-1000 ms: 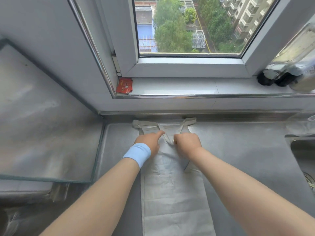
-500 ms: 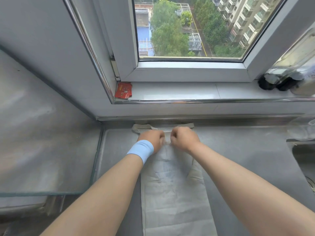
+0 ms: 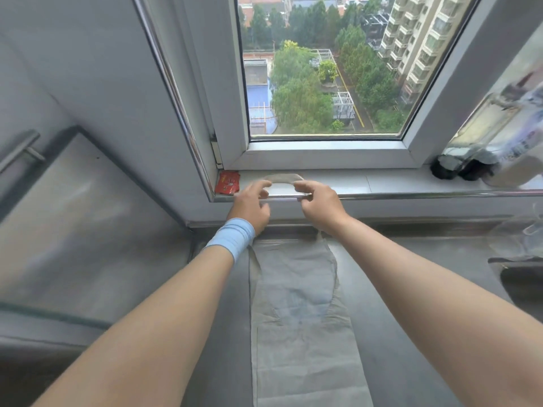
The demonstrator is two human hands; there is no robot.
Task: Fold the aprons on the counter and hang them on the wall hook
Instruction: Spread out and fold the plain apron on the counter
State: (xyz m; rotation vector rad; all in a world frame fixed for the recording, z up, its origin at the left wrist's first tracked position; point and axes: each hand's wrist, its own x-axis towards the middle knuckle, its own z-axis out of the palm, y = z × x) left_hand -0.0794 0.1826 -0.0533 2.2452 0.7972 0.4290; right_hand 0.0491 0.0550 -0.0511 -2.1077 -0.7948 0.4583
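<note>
Up at the windowsill, the left hand and right hand each pinch an end of the apron's neck strap. Below the sill, the pale grey apron lies flat on the steel counter; a red packet sits on the sill just left of the strap.

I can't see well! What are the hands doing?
Left hand: closed on the apron strap.
Right hand: closed on the strap too.

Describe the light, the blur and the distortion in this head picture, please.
Head view: soft daylight enters through the window, with no hard shadows; the steel counter shows dull glare; wide-angle distortion slants the window frame; both hands, left hand and right hand, and the apron strap are slightly motion-blurred; the bottles at the right look smeared.
</note>
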